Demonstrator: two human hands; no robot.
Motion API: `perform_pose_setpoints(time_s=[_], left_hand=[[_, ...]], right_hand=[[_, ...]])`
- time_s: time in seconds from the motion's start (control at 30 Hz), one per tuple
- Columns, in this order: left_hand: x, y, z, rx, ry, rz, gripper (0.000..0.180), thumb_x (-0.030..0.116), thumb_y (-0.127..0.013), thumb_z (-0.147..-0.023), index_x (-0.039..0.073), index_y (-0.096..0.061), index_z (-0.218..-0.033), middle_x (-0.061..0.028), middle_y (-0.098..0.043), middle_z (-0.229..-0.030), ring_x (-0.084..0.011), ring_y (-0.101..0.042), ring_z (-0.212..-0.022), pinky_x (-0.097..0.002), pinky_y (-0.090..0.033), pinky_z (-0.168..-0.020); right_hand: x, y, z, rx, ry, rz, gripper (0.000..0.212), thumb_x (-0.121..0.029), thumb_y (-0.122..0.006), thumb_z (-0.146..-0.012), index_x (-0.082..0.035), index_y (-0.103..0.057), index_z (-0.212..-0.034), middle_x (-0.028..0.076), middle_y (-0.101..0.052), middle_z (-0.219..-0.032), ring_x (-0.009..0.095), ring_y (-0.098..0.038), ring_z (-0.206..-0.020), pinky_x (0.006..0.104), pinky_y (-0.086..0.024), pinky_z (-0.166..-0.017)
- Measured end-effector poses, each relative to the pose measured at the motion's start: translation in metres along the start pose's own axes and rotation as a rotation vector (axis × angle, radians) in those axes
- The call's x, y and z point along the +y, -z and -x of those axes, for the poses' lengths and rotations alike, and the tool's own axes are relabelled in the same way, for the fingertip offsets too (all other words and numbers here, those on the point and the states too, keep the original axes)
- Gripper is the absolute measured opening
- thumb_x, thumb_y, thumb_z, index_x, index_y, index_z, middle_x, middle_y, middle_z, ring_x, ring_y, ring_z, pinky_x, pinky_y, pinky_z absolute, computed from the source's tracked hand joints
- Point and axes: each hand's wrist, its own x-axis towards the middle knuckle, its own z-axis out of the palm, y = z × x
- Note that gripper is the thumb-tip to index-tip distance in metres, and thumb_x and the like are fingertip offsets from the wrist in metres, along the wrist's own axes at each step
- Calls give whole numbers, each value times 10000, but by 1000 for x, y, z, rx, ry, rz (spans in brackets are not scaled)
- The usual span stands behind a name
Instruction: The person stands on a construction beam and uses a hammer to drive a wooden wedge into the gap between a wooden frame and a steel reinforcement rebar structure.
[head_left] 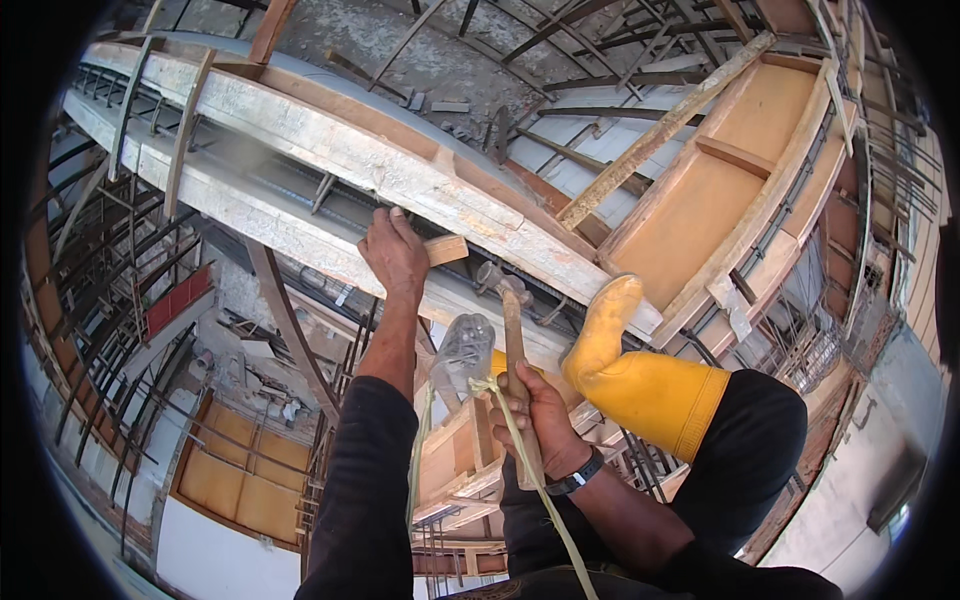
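My left hand [395,252] is closed on a short wooden block [446,249], whose pale end sticks out to the right of my fingers. The block lies across the gap of a long beam form, between two whitish planks; my fingertips reach the far plank [440,190]. My right hand [540,420], with a dark watch on its wrist, grips a hammer [513,335] by its wooden handle. The hammer's metal head is raised near the form's gap, to the right of the block. A clear plastic bottle [466,345] hangs on a pale yellow strip between my arms.
Steel rebar [330,192] runs inside the form, with wooden cross strips [188,135] over it at left. My bent leg in a yellow boot [610,320] rests on the form at right. Wooden panels [720,190] stand beyond; rebar and formwork lie far below.
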Motion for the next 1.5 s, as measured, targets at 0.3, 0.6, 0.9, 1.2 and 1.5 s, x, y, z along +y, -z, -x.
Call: perform_pose_setpoints(time_s=[0.3,0.6,0.9,1.2,1.5], left_hand=[[-5,0,0,99,-67,-57,427,337,-406,-1086,-4,-663,-1064,-233,-691,-978,-420,-614,-975,-493,-391,-908],[3,10,-5,-144,-75,-87,308,293,-464,-1029,45,-625,-941,-205,-688,-892,-410,-641,-909,-519,-403,-864],[-6,17,-8,-88,-110,-135,289,253,-483,-984,44,-670,-912,-186,-697,-928,-386,-574,-931,-514,-407,-844],[-9,14,-7,-82,-139,-135,304,244,-473,-991,22,-670,-925,-190,-688,-911,-391,-567,-930,-507,-393,-851],[-9,16,-5,-87,-125,-117,291,239,-483,-987,29,-675,-927,-187,-683,-894,-384,-574,-911,-507,-392,-846]], right_hand=[[-11,16,20,248,207,415,361,-483,-539,-1046,-131,-484,-984,-30,-446,-694,99,-434,-528,292,-444,-498],[-7,17,28,245,157,470,319,-443,-588,-1035,-129,-591,-1091,-46,-492,-711,91,-475,-535,289,-490,-501],[25,-32,-20,177,184,-582,293,-411,-541,-1054,-132,-519,-970,-34,-452,-725,100,-458,-571,284,-419,-538],[29,-9,1,-179,-27,-449,366,-481,-555,-1043,-121,-557,-974,-52,-467,-708,64,-454,-553,250,-403,-500],[1,-14,-24,-264,-153,-414,380,-477,-532,-1055,-106,-545,-973,-46,-455,-696,62,-435,-529,234,-389,-455]])
